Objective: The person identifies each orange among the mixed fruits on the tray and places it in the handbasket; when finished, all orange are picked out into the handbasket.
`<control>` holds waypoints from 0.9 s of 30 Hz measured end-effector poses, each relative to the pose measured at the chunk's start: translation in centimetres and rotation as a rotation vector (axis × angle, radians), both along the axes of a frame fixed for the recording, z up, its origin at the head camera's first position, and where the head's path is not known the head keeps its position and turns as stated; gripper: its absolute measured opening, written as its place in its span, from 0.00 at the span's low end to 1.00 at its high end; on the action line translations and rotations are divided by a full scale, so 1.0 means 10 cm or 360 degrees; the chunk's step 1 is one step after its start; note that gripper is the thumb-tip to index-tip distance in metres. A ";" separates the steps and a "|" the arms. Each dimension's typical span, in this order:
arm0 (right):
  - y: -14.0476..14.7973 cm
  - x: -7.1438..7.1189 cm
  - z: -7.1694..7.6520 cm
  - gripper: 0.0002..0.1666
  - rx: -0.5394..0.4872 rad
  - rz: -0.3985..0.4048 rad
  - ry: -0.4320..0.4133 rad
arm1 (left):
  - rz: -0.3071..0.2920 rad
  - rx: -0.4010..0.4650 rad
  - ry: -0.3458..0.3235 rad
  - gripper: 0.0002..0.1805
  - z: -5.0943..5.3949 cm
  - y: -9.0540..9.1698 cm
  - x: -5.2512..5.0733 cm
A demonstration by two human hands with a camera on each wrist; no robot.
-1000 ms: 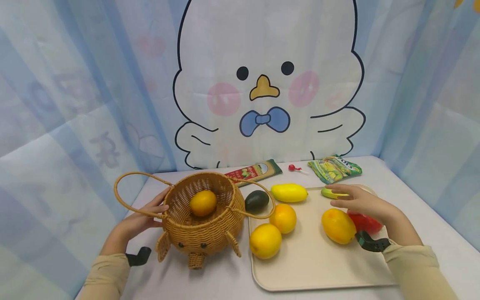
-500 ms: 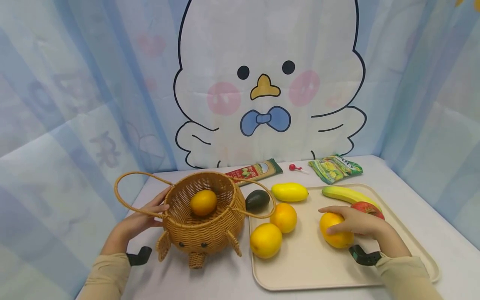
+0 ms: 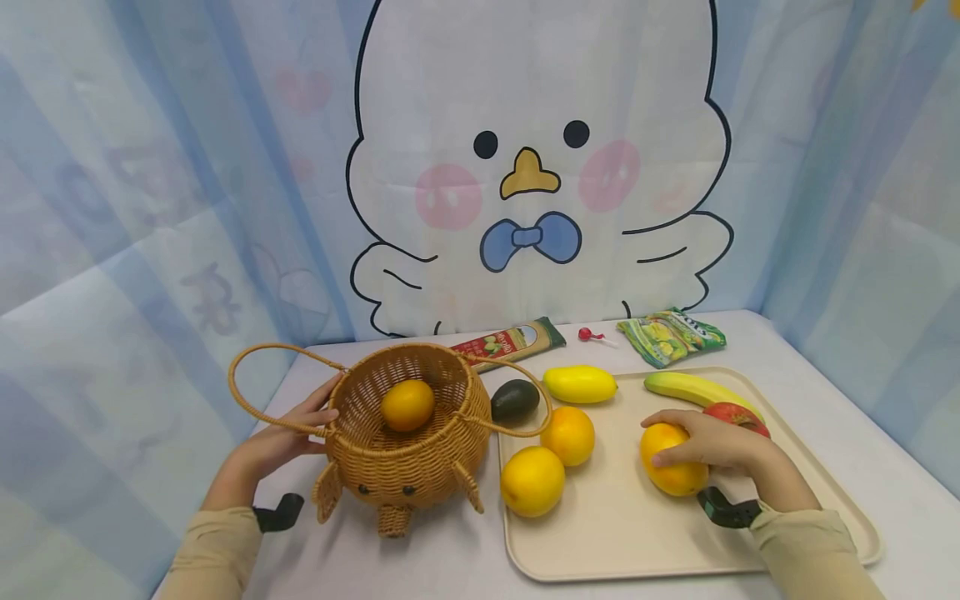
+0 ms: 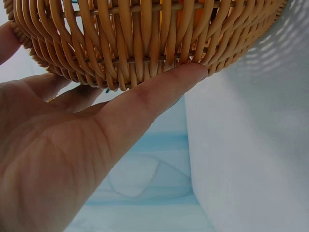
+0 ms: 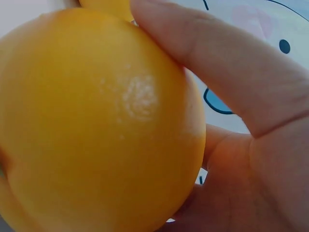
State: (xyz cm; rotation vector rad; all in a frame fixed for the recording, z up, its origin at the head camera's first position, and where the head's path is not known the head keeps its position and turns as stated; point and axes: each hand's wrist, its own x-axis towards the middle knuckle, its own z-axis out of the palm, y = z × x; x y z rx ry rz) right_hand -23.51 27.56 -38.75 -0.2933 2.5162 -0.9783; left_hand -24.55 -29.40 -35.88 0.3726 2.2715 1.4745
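Note:
My right hand (image 3: pixel 712 442) grips an oval orange-yellow fruit (image 3: pixel 670 471) over the right part of the beige tray (image 3: pixel 630 533), thumb on its near side. In the right wrist view that fruit (image 5: pixel 96 121) fills most of the picture, with the thumb and palm against it. On the left, my left hand (image 3: pixel 288 425) rests its fingers and thumb against the outside of a wicker basket (image 3: pixel 405 471) shaped like an animal with ears and a snout. The left wrist view shows the thumb lying straight along the weave. One orange-yellow fruit (image 3: pixel 407 406) lies inside the basket.
On the tray are two orange-yellow fruits (image 3: pixel 532 482), a long yellow fruit (image 3: pixel 580 385), a banana (image 3: pixel 697 389) and a red apple (image 3: pixel 735 417). A dark avocado (image 3: pixel 514 402) sits by the basket handle. Behind lie a red packet (image 3: pixel 510 343), a lollipop (image 3: pixel 588 335) and a green packet (image 3: pixel 670 337).
My right hand has come down from above the banana, toward the near side, and taken hold of the oval orange-yellow fruit. The left hand and the basket stay in place.

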 end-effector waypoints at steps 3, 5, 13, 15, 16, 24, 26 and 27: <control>0.00 0.00 0.00 0.40 -0.0006 -0.0009 -0.0017 | -0.0001 0.0007 -0.0003 0.38 0.00 0.00 0.00; 0.00 -0.01 -0.01 0.40 -0.0008 -0.0013 -0.0023 | 0.0000 0.0009 -0.0004 0.39 0.00 0.00 0.00; 0.01 -0.01 -0.01 0.39 0.0021 0.0010 0.0008 | 0.0007 0.0004 -0.0007 0.39 -0.01 0.00 0.00; 0.01 0.00 -0.01 0.39 0.0036 0.0005 0.0016 | 0.0008 0.0006 -0.0006 0.39 0.00 0.00 0.00; 0.00 0.00 -0.01 0.39 0.0044 0.0001 0.0020 | 0.0009 0.0007 -0.0007 0.39 0.00 0.00 0.01; -0.02 0.02 0.09 0.39 0.0034 -0.0009 0.0275 | 0.0000 0.0008 0.0007 0.38 0.00 0.00 0.01; -0.03 0.02 0.15 0.39 0.0036 -0.0030 0.0344 | 0.0002 0.0007 0.0008 0.38 -0.01 0.00 0.01; -0.03 0.02 0.19 0.39 0.0032 -0.0037 0.0372 | 0.0002 0.0007 0.0009 0.38 -0.01 0.00 0.01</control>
